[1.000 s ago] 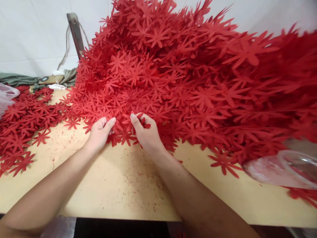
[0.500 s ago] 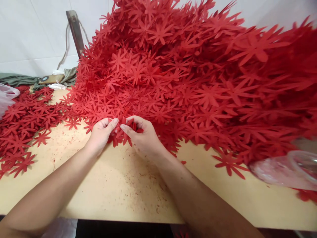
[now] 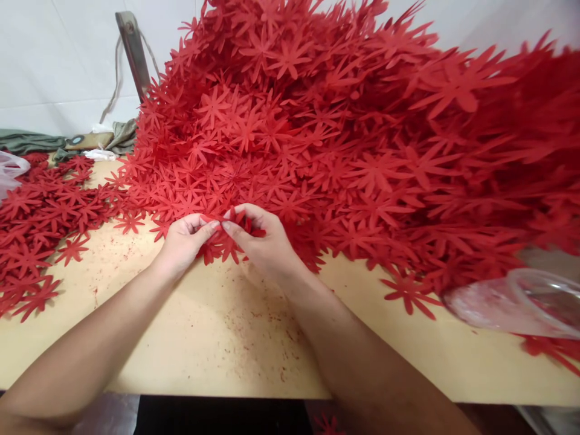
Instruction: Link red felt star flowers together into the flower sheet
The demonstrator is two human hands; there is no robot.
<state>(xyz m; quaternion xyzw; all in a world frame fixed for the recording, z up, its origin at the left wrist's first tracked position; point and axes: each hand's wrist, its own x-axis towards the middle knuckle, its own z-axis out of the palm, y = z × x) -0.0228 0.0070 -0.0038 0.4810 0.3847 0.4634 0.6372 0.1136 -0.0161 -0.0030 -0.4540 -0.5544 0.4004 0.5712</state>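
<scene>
Both hands meet at the front edge of a tall heap of red flower cutouts [image 3: 290, 151]. My left hand [image 3: 185, 241] pinches a red flower cutout [image 3: 209, 220] between thumb and fingers. My right hand [image 3: 263, 238] is closed on red flower cutouts [image 3: 238, 219], their petals showing above the thumb and between the fingers. The two thumb tips almost touch. How many cutouts are in each hand cannot be made out. More red petals lie just beneath the hands on the table.
A lower pile of red flower cutouts [image 3: 40, 223] spreads at the left on the pale table [image 3: 181, 338], by a plastic bag [image 3: 11, 169]. At the right lies a clear plastic container [image 3: 498, 302]. Behind stand a metal bar [image 3: 133, 54] and grey-green cloth [image 3: 29, 141]. Red crumbs dot the tabletop.
My hands have come closer together, thumb tips now nearly meeting with a red petal stretched at the left thumb. The whole view has shifted slightly.
</scene>
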